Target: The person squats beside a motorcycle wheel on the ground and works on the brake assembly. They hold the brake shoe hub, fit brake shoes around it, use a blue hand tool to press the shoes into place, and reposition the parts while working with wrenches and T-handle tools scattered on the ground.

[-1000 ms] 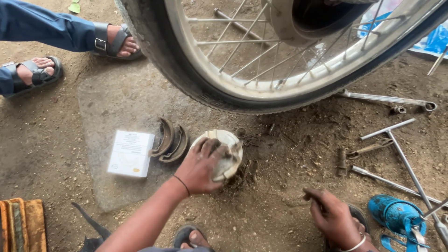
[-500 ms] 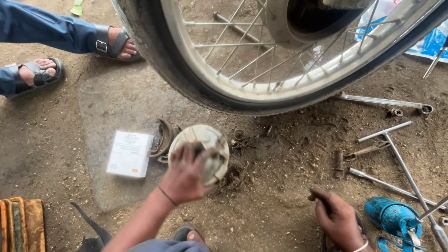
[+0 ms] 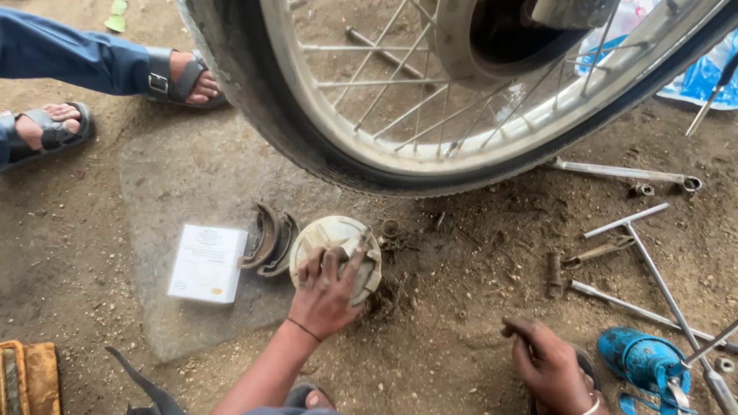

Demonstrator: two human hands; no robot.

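Observation:
My left hand (image 3: 327, 296) lies over a round, dirty cream-coloured brake plate (image 3: 332, 230) on the ground, fingers spread across its near half and gripping it. Two curved brake shoes (image 3: 269, 242) lie touching the plate's left side. My right hand (image 3: 550, 369) is low at the right, fingers curled around a small dark object (image 3: 510, 330) that pokes out past the thumb. A spoked motorcycle wheel (image 3: 430, 154) with a black tyre hangs just beyond the plate.
A white box (image 3: 206, 263) lies left of the shoes. Long wrenches and a T-handle tool (image 3: 653, 269) lie on the dirt at the right, beside a blue can (image 3: 642, 361). Another person's sandalled feet (image 3: 181, 77) stand at the upper left. An orange object (image 3: 27, 376) sits at the bottom left.
My left hand shifted the brake plate slightly left, closer to the brake shoes, and now presses on it. My right hand stayed low at the right, still curled.

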